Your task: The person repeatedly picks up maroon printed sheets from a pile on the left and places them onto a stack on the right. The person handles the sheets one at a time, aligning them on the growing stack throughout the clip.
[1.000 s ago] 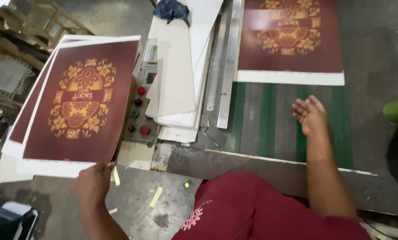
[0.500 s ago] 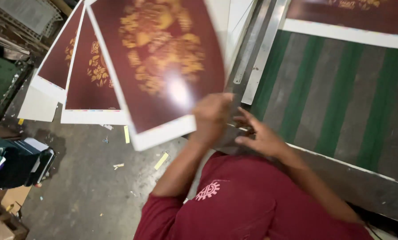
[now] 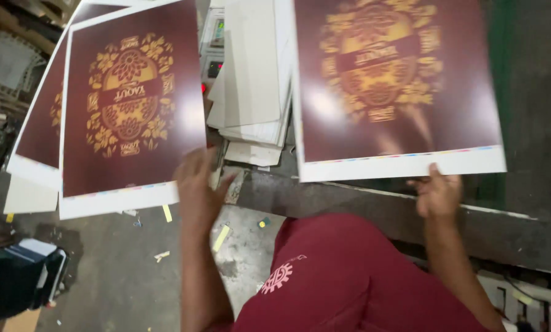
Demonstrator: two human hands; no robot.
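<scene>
While the right hand (image 3: 438, 193) pinches the white bottom margin of the maroon printed sheet (image 3: 398, 86) over the green-striped feed table (image 3: 503, 67), and the left hand (image 3: 198, 184), open, reaches toward the left stack (image 3: 128, 110), keeping sheet edges level should prevent creasing.

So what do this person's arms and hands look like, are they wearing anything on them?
Both forearms are bare, and so are the left hand and right hand: no gloves, watch or rings show. The person wears a maroon top with a small pale gear-shaped emblem.
</scene>
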